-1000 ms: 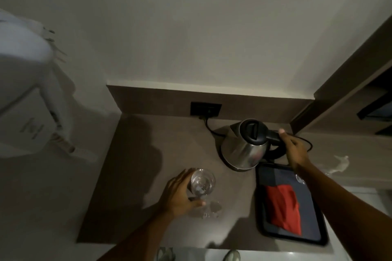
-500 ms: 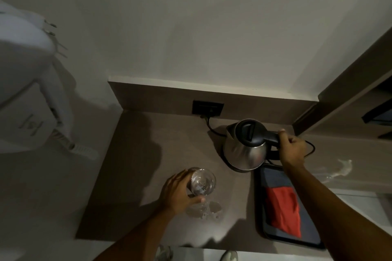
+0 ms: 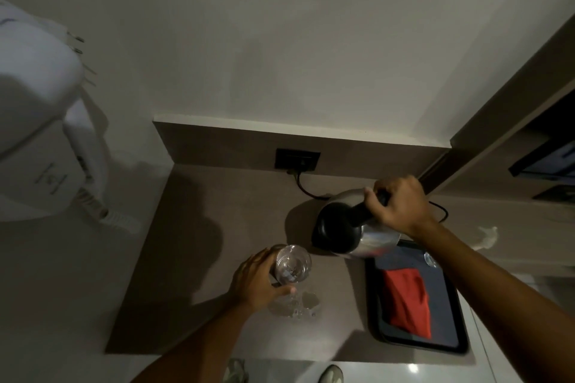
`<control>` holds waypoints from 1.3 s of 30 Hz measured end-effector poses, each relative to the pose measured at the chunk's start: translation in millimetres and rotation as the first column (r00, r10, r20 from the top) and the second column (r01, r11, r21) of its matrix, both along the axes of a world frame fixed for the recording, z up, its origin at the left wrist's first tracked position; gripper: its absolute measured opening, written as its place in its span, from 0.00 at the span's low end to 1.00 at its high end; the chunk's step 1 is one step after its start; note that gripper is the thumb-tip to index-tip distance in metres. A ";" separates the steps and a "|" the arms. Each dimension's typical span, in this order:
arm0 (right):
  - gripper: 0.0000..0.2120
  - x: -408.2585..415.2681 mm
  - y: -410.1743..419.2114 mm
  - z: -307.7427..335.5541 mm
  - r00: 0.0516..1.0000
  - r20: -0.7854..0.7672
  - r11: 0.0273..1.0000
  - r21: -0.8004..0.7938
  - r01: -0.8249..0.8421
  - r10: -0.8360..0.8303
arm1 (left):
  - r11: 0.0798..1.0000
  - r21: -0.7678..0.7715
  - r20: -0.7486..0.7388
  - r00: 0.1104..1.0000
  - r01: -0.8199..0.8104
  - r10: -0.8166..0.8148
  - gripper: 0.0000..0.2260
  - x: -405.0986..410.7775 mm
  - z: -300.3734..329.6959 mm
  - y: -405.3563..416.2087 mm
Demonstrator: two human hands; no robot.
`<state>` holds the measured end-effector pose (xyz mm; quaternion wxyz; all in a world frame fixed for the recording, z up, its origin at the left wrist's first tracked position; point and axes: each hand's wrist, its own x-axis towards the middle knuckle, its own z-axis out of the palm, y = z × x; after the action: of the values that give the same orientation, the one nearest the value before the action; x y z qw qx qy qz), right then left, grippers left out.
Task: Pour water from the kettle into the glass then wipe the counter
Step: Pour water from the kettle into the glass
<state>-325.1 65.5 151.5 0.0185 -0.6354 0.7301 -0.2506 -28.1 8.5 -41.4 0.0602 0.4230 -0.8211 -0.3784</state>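
Two bare hands work over a brown counter (image 3: 199, 258) set against a pale wall. Right hand (image 3: 399, 205): fingers wrapped around the black handle of a stainless-steel electric kettle (image 3: 354, 230), which is lifted clear of the counter and tilted toward the left, black lid facing the camera, spout end just right of the glass. Left hand (image 3: 256, 281): fingers curled around the left side of a clear drinking glass (image 3: 292, 264), which stands upright on the counter near its front edge, mouth open to the camera. Small puddle of water (image 3: 295, 306): lies on the counter just in front of the glass, beside the left thumb. Black tray (image 3: 457, 320): rests at the right near corner and carries a folded red cloth (image 3: 407, 301); whether the kettle overlaps its far edge cannot be told. Black wall socket (image 3: 297, 159): set in the low backsplash at the far side, with a black cord (image 3: 306, 188) running down from it toward the kettle. White wall-mounted appliance (image 3: 37, 109): far left, off the counter.
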 end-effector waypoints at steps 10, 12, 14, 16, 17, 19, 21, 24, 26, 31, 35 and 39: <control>0.26 29.3 3.7 2.1 0.972 -0.234 0.991 0.118 0.063 -0.034 | 1.000 -0.002 0.016 1.000 0.025 -0.025 0.43 1.0 -1.9 -1.6; 0.27 33.0 3.0 3.1 0.966 -0.258 0.989 0.139 0.055 -0.017 | 1.000 -0.001 0.028 0.999 0.023 -0.023 0.43 1.2 -2.3 -1.4; 0.27 36.9 1.7 4.1 0.956 -0.292 0.986 0.157 0.047 0.001 | 1.000 -0.001 0.041 0.999 0.022 -0.022 0.43 1.3 -3.0 -1.1; 0.28 41.2 0.3 4.9 0.948 -0.319 0.983 0.178 0.039 0.020 | 1.000 -0.001 0.050 0.998 0.025 -0.025 0.44 1.1 -4.1 -1.1; 0.28 43.8 -0.5 5.2 0.944 -0.329 0.982 0.187 0.033 0.031 | 1.000 -0.001 0.054 0.998 0.026 -0.026 0.44 1.2 -4.7 -1.0; 0.26 50.0 -2.9 6.4 0.937 -0.347 0.979 0.200 0.024 0.048 | 1.000 0.001 0.065 0.998 0.025 -0.025 0.45 1.5 -5.7 -1.3; 0.24 57.5 -5.8 8.6 0.933 -0.355 0.974 0.226 0.023 0.061 | 1.000 0.004 0.076 0.997 0.024 -0.024 0.46 1.7 -7.5 -2.1; 0.23 66.3 -10.5 10.9 0.925 -0.373 0.974 0.226 0.014 0.073 | 1.000 0.000 0.085 0.996 0.022 -0.022 0.47 2.4 -9.7 -2.4; 0.23 68.6 -12.9 11.5 0.916 -0.392 0.971 0.239 0.011 0.086 | 1.000 0.003 0.092 0.996 0.022 -0.022 0.47 1.7 -10.1 -2.5; 0.26 73.5 -17.6 13.4 0.891 -0.438 0.964 0.265 -0.005 0.125 | 0.999 -0.007 0.109 0.993 0.037 -0.036 0.46 2.2 -10.8 -2.8; 0.26 76.7 -20.1 19.4 0.878 -0.459 0.963 0.270 -0.008 0.136 | 0.999 -0.011 0.107 0.993 0.043 -0.042 0.47 2.6 -11.6 -2.5; 0.26 79.0 -24.1 27.9 0.864 -0.483 0.963 0.269 -0.009 0.143 | 0.999 -0.001 0.102 0.994 0.038 -0.038 0.46 3.4 -11.4 -1.3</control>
<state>-246.1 41.4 179.4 -0.0781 -0.6989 0.7106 0.0198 -24.7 7.2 -52.7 0.0117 0.4260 -0.8315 -0.3564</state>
